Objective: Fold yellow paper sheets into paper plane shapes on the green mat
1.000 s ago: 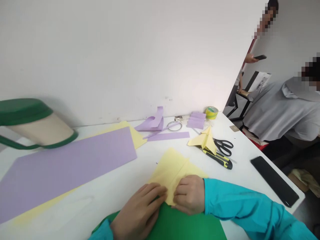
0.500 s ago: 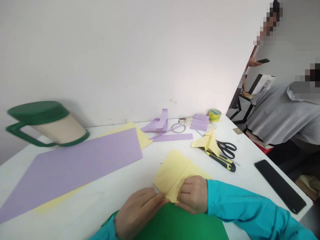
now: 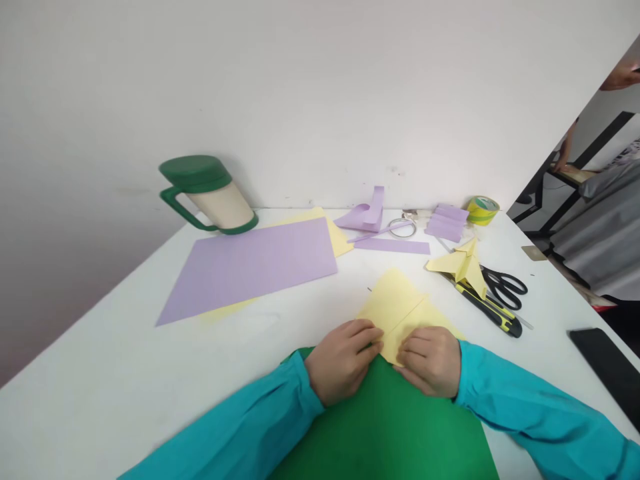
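Observation:
A folded sheet of yellow paper (image 3: pixel 397 300) lies before me, a crease line running across it. My left hand (image 3: pixel 346 357) has its fingers curled on the near left edge of that paper. On the near right edge, my right hand (image 3: pixel 431 360) grips it with bent fingers. Both thumbs are partly hidden. Below my hands a green sheet (image 3: pixel 400 427) covers the front of the table. To the right, a folded yellow paper plane (image 3: pixel 465 267) rests over a utility knife (image 3: pixel 493 310) beside black-handled scissors (image 3: pixel 505 287).
Purple paper (image 3: pixel 250 263) lies over yellow sheets at the left, near a green and cream mug (image 3: pixel 215 197). Against the wall are purple strips (image 3: pixel 393 246), a tape ring (image 3: pixel 403 228) and a yellow tape roll (image 3: pixel 483 210). A black bar (image 3: pixel 607 367) sits at right; another person's hand (image 3: pixel 620 77) shows behind.
The view has swung left, so things appear farther right. My left hand has shifted from lying along the paper's near edge to curled fingers on its left side. My right hand keeps its hold.

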Demonstrator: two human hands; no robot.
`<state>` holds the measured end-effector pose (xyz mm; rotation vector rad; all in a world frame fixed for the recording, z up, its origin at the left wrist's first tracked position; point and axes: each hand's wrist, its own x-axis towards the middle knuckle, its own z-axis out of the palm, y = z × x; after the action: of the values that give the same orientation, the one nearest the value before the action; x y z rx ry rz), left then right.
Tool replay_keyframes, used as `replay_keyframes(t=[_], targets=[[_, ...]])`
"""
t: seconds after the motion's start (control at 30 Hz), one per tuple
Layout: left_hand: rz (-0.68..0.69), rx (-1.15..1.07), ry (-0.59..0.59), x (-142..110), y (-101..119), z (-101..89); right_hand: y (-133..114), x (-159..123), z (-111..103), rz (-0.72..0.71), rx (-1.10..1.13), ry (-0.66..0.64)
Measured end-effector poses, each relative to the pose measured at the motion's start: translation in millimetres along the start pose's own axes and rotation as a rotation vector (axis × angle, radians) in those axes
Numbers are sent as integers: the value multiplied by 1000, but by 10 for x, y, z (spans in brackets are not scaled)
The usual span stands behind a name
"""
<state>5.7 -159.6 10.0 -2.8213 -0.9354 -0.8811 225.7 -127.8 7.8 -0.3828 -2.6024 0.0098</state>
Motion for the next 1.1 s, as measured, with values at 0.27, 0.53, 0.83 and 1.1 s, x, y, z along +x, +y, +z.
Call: replay_keyframes(t=[0.27,0.53,0.83,1.1], targets=[[24,-56,-18,-61,-97,10,28,97,-84,244,349,55],[-18,-129,-10,-167,-186,158,125,127,-86,511,260,-151],[1,-156,7,-99,-153,45,144,255,-128,689,90,-398],[-20,-174,-3,-95,-141,9,101,248,-125,716,23,-405]])
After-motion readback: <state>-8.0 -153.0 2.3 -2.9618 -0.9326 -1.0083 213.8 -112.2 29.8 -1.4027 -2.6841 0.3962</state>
